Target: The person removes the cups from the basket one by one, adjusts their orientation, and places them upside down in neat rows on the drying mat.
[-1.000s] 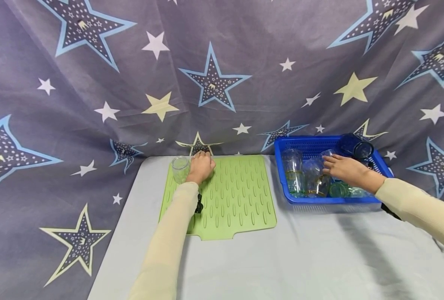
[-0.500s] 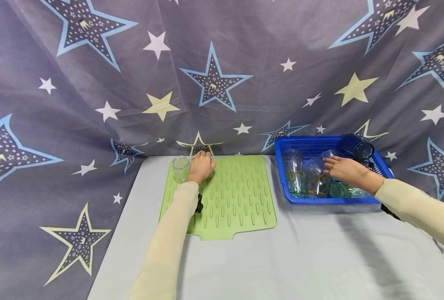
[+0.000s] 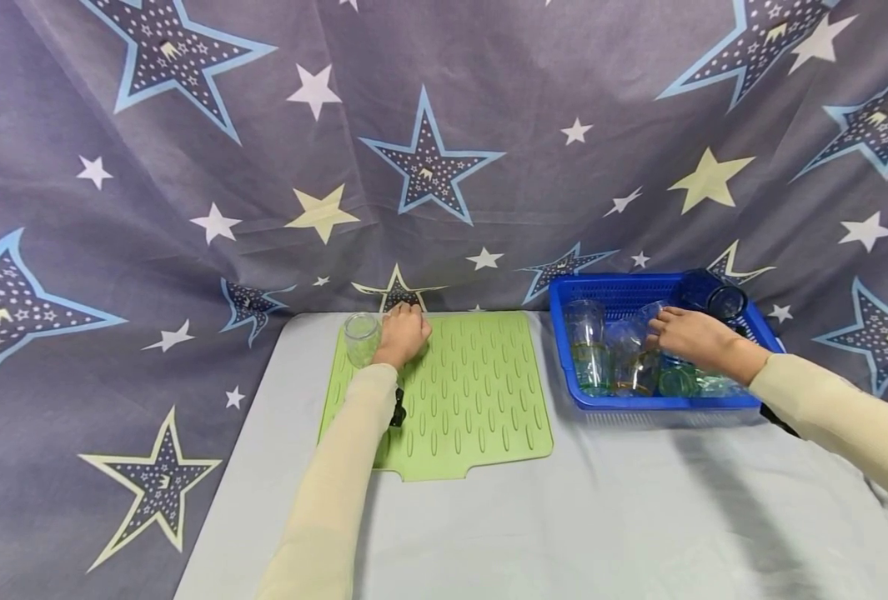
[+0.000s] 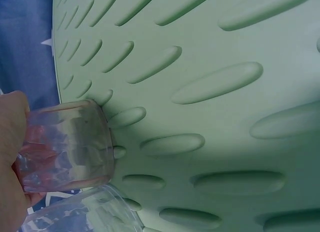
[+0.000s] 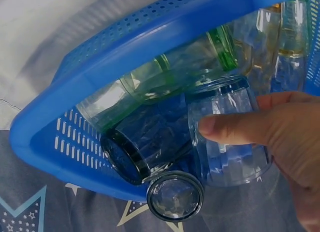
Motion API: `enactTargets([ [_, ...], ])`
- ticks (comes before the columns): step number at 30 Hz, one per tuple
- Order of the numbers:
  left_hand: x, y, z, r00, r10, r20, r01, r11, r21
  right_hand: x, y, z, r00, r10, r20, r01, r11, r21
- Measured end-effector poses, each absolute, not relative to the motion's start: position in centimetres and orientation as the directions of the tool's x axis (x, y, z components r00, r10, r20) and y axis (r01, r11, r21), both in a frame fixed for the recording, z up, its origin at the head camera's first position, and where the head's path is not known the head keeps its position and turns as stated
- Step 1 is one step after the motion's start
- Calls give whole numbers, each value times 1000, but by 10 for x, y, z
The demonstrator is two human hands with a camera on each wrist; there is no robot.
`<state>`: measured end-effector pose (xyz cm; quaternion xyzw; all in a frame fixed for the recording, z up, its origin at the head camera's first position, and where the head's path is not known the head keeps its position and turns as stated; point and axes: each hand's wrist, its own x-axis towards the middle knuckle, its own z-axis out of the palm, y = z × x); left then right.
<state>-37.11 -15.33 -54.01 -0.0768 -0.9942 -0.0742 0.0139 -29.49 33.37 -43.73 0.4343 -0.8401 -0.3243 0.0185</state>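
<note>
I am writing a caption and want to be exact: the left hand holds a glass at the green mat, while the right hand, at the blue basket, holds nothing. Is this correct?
One part is wrong: the right hand is not empty. The right wrist view shows it gripping a glass. The rest is correct.

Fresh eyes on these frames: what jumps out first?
First, the star-print cloth filling the back of the head view. Then the bright blue basket of glassware on the right, where the right grip holds a clear glass, and the lime-green mat left of it, where the left grip holds another glass, a third glass standing beside it.
</note>
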Motion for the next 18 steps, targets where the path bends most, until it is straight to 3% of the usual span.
enactTargets([
  [12, -373, -155, -541, -989, 146, 32, 150, 977, 151, -297, 335, -422, -685, -673, -278, -704, 514, 490],
  [18, -372, -154, -540, -989, 148, 28, 151, 978, 148, -300, 339, -417, -705, -695, -145, -680, 602, 419],
])
